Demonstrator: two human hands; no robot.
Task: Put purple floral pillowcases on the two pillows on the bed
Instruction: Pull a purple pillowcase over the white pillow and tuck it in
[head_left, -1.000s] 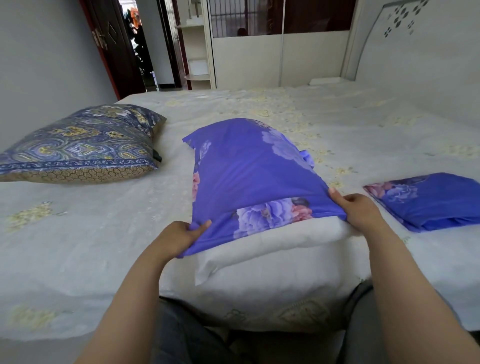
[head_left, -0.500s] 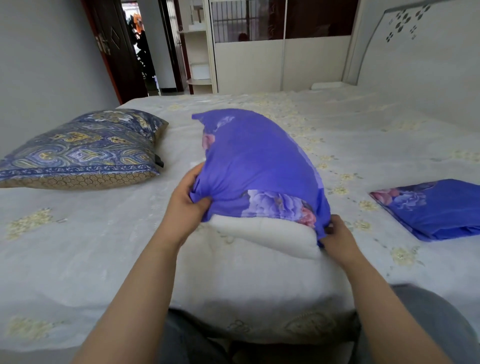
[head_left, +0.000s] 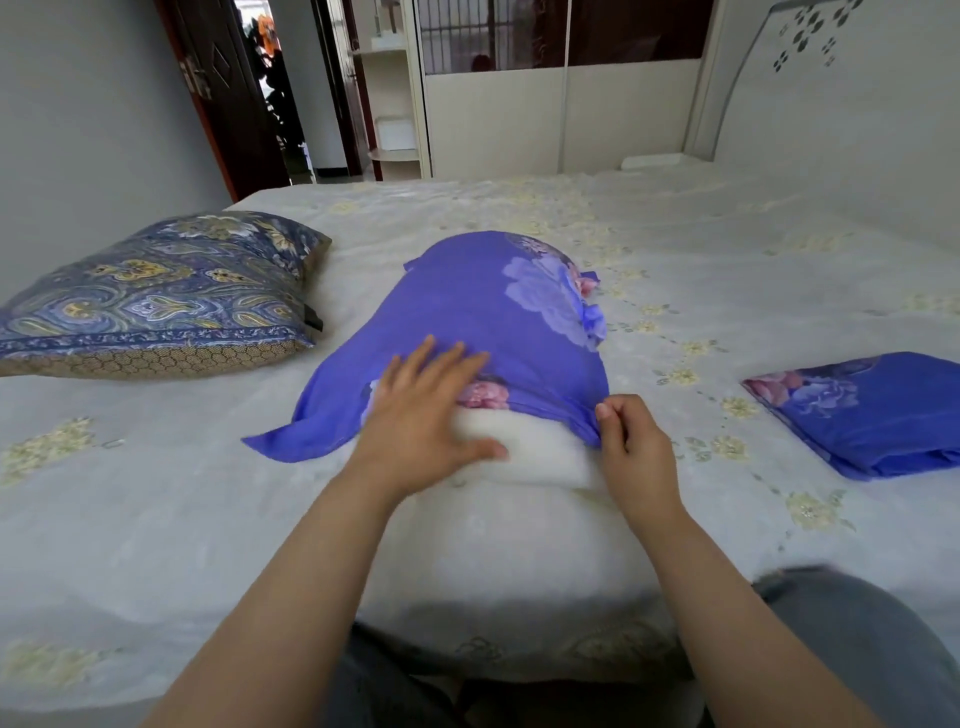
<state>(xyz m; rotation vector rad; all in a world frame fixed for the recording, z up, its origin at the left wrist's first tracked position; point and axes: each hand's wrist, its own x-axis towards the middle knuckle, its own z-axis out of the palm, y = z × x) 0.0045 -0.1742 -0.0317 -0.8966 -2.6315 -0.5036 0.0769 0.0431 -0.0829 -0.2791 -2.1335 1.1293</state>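
Two hands at frame centre: the left hand (head_left: 423, 415) lies flat, fingers spread, on the white pillow (head_left: 530, 452); the right hand (head_left: 631, 447) pinches the hem of the purple pillowcase (head_left: 483, 317) half covering it. One folded pillowcase (head_left: 872, 410) lies at right; one patterned pillow (head_left: 161, 296) upper left, all on the bed (head_left: 156, 519).

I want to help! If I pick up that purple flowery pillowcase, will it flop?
Probably floppy: the purple pillowcase has a loose corner lying limp on the bed. Likely light, since the right hand pinches its edge with fingertips.
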